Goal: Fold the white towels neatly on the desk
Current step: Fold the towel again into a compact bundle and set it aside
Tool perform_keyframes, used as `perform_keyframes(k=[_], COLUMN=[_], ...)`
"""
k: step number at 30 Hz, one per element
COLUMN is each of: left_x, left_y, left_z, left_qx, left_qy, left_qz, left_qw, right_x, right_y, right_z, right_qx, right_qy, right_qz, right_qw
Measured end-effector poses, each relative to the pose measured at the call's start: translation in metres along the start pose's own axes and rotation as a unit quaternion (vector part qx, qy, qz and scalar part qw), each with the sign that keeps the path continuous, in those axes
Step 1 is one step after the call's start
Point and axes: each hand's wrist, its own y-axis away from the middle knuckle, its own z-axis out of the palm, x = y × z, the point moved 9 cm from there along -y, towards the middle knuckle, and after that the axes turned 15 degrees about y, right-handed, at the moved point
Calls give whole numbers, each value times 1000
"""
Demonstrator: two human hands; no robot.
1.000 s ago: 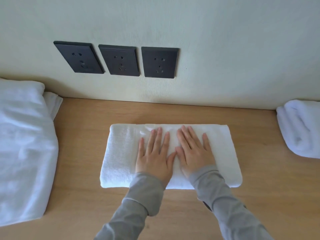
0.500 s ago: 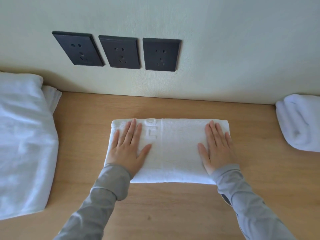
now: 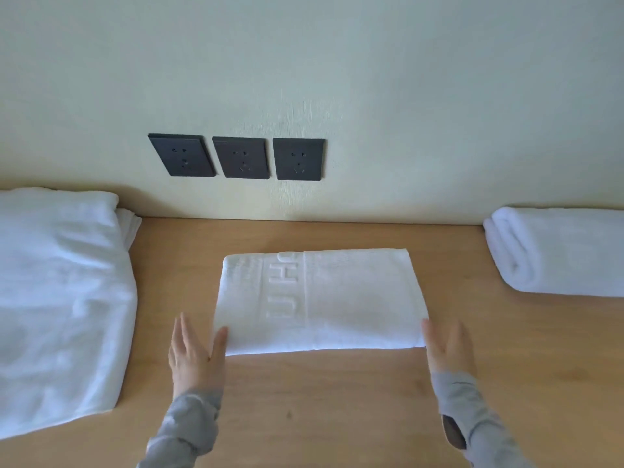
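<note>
Left hand: the left hand [image 3: 194, 352] stands edge-on at the left near corner of the folded towel [image 3: 317, 298]. Its fingers are straight and close together, gripping nothing, and its thumb touches the towel's short side.
Right hand: the right hand [image 3: 445, 349] stands likewise at the right near corner. Its fingers are straight and its fingertips are against the towel's edge, with nothing held.
Sleeves: grey sleeves cover both wrists, the left sleeve [image 3: 182, 430] and the right sleeve [image 3: 472, 417].
Folded towel: a white rectangle lying flat between the two hands, its long sides running left to right. A raised band of letters [image 3: 287, 288] crosses it left of the middle.
Surface: the light wooden surface [image 3: 337, 400] carries the towel, which lies apart from the wall [image 3: 371, 79].
Left of the hands: a loose pile of white towels [image 3: 57, 298] lies well apart from the folded one.
Right of the hands: a second folded white towel [image 3: 560, 251] lies against the wall.
Wall: three dark sockets [image 3: 236, 157] sit in a row above the surface.
Change: a second ago both palms lay flat side by side on the towel's middle. Half a second ago they lay flat near its two ends. Now they are off its top and sit at its sides. The towel itself lies as it did.
</note>
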Motion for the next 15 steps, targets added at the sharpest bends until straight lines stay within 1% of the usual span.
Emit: perform_keyframes(k=[1,2,3,4,6,7,8,10,12,14,15], left_x=[-16,-27,-32,-33,-27,-23,-16,-5,-6,-5,-4], left_y=[13,28,41,53,69,72,69,56,44,41,41], left_z=[2,11,23,39,74,86,94,103,108,112,115], left_qx=[29,36,27,7,-46,-59,-67,-62,-25,3,9], left_qy=[72,143,215,294,446,495,527,565,579,586,590], left_qz=[-97,-176,-232,-274,-354,-376,-381,-374,-382,-393,-397], left_qw=[992,973,948,915,821,781,757,733,720,709,703], right_x=[8,13,14,11,-3,-11,-18,-33,-46,-56,-60], right_y=[15,29,41,50,60,61,62,61,59,57,58], right_z=[6,16,30,46,75,85,92,99,100,98,97], right_qx=[11,9,-17,-57,-140,-165,-179,-186,-175,-170,-170], right_qy=[-71,-127,-176,-220,-298,-341,-389,-486,-549,-568,-565], right_qz=[53,101,138,163,198,221,249,298,336,363,373], right_qw=[996,987,975,960,923,899,869,800,745,719,716])
